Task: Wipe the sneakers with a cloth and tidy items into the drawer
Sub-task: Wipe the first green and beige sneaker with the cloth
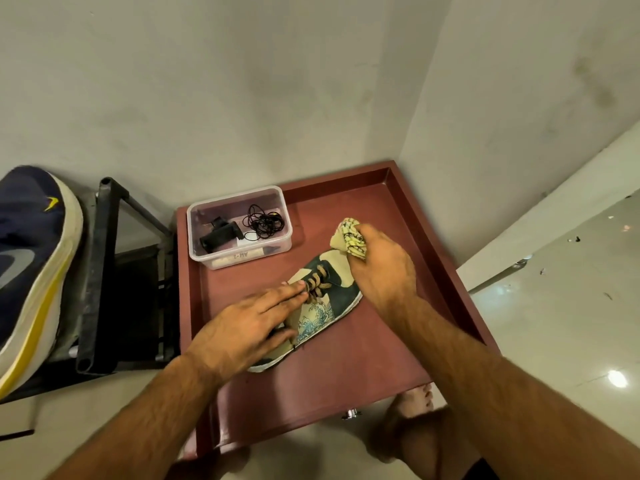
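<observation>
The patterned sneaker (pixel 313 311) is laid in the open red drawer (pixel 346 375) and is pressed down by the flat, straight-fingered left hand (pixel 247 329). Beyond it, a crumpled cloth (pixel 348 239) is gripped by the right hand (pixel 381 268) at the toe. Farther back, a clear plastic box (pixel 239 227) is seen.

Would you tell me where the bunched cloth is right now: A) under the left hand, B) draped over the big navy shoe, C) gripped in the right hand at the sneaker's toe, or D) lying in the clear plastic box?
C: the right hand grips the cloth at the toe of the sneaker.
</observation>
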